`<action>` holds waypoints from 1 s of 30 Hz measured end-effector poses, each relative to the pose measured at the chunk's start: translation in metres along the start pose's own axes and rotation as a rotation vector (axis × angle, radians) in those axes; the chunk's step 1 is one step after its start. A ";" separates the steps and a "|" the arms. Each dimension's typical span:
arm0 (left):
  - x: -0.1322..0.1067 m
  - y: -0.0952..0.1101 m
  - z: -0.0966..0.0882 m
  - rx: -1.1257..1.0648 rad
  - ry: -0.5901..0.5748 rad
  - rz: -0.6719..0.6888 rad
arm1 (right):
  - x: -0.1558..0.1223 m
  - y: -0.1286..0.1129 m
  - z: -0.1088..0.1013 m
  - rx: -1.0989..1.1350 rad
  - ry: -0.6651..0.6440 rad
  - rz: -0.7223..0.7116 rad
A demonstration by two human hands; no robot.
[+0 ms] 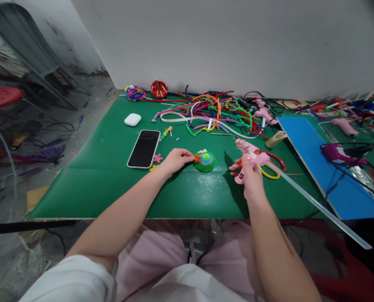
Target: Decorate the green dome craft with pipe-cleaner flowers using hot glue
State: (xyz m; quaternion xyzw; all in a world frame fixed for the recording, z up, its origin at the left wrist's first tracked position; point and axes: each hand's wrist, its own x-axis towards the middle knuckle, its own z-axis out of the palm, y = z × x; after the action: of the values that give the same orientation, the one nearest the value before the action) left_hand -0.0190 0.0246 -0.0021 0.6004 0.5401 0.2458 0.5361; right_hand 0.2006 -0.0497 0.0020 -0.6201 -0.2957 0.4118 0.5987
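Note:
My left hand (176, 160) rests on the green table (105, 184), fingers pinched against the left edge of a small green dome-shaped craft piece (205, 161) topped with blue, yellow and orange bits. My right hand (251, 178) is wrapped round the handle of a pink hot glue gun (250, 157), whose nozzle points up and away to the left. A long clear glue stick (319, 205) sticks out of the gun's back toward the lower right.
A black phone (144, 148) and white earbud case (132, 119) lie left. A tangle of coloured pipe cleaners (212, 111) fills the back middle. Scissors (273, 165), a blue board (328, 167), more glue guns (264, 112) and two finished pieces (146, 90) lie around.

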 end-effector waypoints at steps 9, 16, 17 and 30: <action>0.005 -0.003 0.003 0.137 0.043 0.078 | 0.000 0.000 -0.001 -0.024 -0.011 0.000; 0.005 -0.004 0.004 0.243 0.061 0.141 | 0.001 0.001 -0.001 -0.031 -0.018 -0.001; 0.004 -0.004 0.003 0.262 0.064 0.150 | 0.001 0.001 -0.001 -0.032 -0.020 -0.001; -0.021 0.003 0.001 0.573 0.202 0.512 | 0.002 0.010 0.005 -0.002 -0.138 0.035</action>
State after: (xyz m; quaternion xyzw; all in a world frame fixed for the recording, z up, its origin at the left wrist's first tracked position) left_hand -0.0229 0.0055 0.0063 0.8138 0.4696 0.2688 0.2122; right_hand 0.1962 -0.0468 -0.0082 -0.5958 -0.3258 0.4639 0.5690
